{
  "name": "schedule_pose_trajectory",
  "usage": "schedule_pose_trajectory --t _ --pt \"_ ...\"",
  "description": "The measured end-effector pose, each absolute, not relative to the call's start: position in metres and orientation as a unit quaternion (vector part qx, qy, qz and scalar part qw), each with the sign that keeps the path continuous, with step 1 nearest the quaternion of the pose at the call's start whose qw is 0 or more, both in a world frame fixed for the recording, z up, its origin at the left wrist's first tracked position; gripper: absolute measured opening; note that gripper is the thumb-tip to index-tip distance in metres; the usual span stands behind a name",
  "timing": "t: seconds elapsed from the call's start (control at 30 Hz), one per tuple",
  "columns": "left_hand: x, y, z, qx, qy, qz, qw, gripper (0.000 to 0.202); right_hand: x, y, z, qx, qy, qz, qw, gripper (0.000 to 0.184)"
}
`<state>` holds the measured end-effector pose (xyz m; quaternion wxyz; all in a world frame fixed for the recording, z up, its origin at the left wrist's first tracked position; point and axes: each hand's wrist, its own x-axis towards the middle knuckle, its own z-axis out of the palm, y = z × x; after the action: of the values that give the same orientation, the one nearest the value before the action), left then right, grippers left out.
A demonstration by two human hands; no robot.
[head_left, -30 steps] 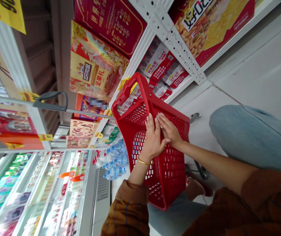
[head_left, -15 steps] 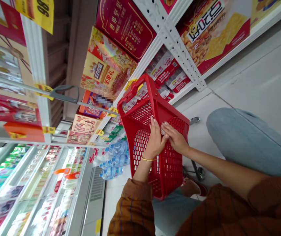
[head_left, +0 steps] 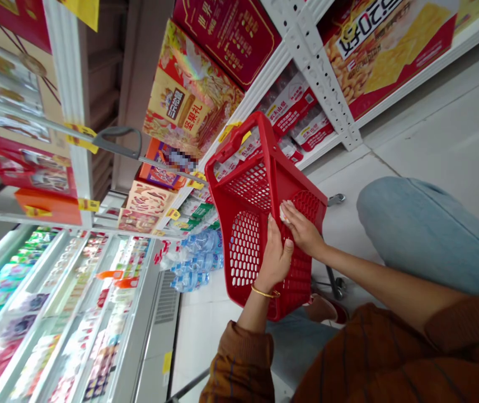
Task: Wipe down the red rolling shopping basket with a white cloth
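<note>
A red plastic shopping basket (head_left: 243,190) with perforated walls stands in front of me, tilted in the view. My left hand (head_left: 276,254), with a gold bracelet at the wrist, lies along its near rim. The fingers are straight and together, and the thumb sits apart on the outer side. Against the basket's outer wall, my right hand (head_left: 304,230) has its fingers pressed together over a small crumpled white tissue (head_left: 283,214). Most of the tissue is covered by the fingers. A long pull handle (head_left: 117,143) with a grey grip stretches from the basket across the shelf fronts.
Gift boxes of nuts (head_left: 189,106) and a large cracker box (head_left: 394,50) fill the white shelves. Bottled water packs (head_left: 200,260) stand on the floor. A lit refrigerated case (head_left: 55,313) is at lower left. My knee (head_left: 407,224) is bent beside the basket.
My right hand has come slightly apart from my left, and the white tissue shows more clearly at its fingertips. The left hand has shifted a little lower along the rim.
</note>
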<state>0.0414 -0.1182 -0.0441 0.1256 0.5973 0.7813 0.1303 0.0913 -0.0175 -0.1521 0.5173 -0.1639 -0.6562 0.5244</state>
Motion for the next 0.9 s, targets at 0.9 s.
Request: schedule_pose_trajectory --t 0.9 --pt "0.058 -0.14 -0.031 0.565 0.8 0.121 0.164 0.08 0.144 -0.06 -0.152 -0.129 -0.681 0.531 0.487 0.044"
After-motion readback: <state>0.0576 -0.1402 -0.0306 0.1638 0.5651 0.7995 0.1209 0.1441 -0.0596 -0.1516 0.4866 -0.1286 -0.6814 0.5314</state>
